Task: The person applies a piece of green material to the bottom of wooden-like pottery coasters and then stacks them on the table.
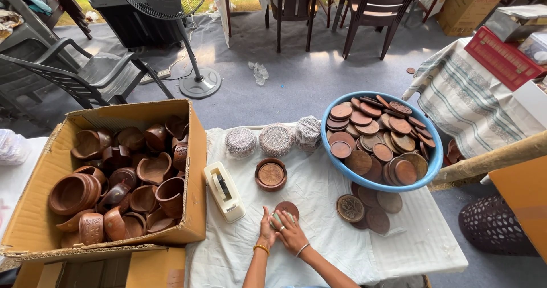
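Soft daylight is coming in from the top of the frame, brightening the grey floor near the dark chairs. The white cloth on the counter is glowing evenly, without glare. Shadows are lying faint and short under the fan stand. Focus is staying sharp throughout, while straight lines are bending outward toward the wide-angle edges.

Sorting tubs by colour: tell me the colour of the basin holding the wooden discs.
The basin is light blue, seen in the head view.
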